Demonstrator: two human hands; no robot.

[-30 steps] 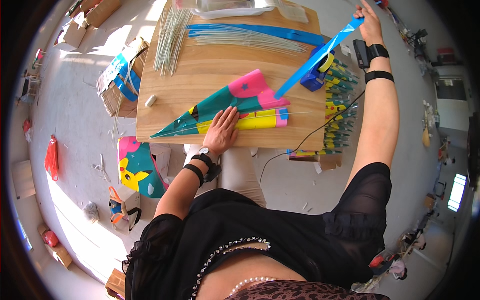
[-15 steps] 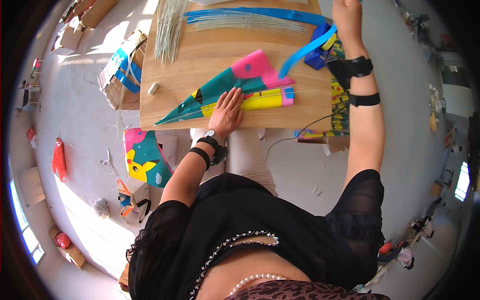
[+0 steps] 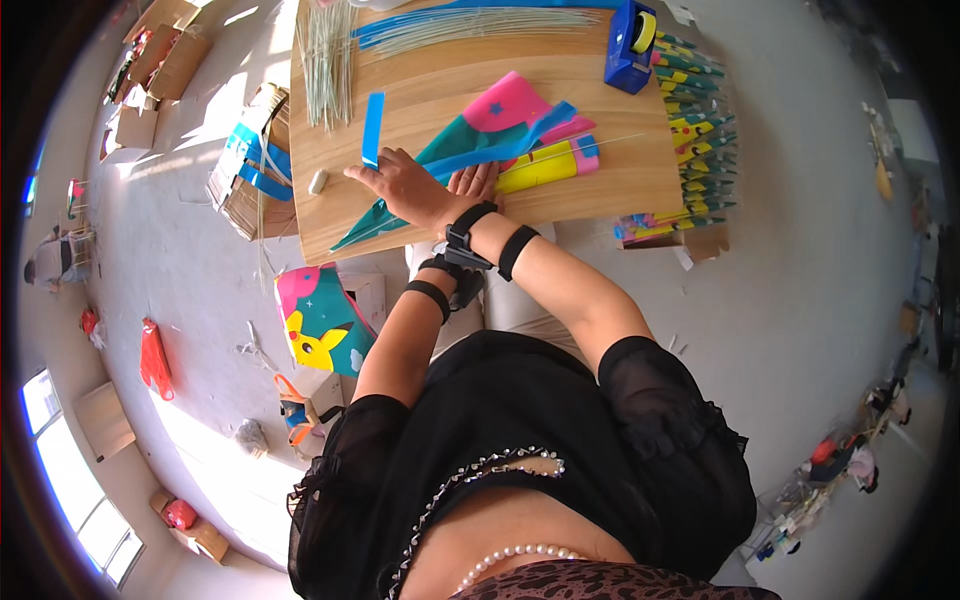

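On the wooden table lies a folded printed sheet (image 3: 490, 110) in pink, teal and yellow, tapering to a point at the near left. A thin pale rod (image 3: 620, 139) runs along it and sticks out at the right. My left hand (image 3: 475, 181) rests flat on the sheet, fingers stretched out, partly covered by my right arm. Crossing over it, my right hand (image 3: 408, 190) is closed on a blue strip (image 3: 374, 130). One end of the strip stands up past the fingers; the rest trails back across the sheet to the right.
Bundles of thin pale rods (image 3: 325, 70) lie at the table's far left. A blue tape dispenser (image 3: 628, 60) stands at the far right corner. Several rolled printed pieces (image 3: 695, 130) fill a box beyond the right edge. A small white block (image 3: 318, 181) sits near the left edge.
My right hand has swung from the far right across to the left over my left hand, drawing the blue strip along the sheet. My left hand stays on the sheet.
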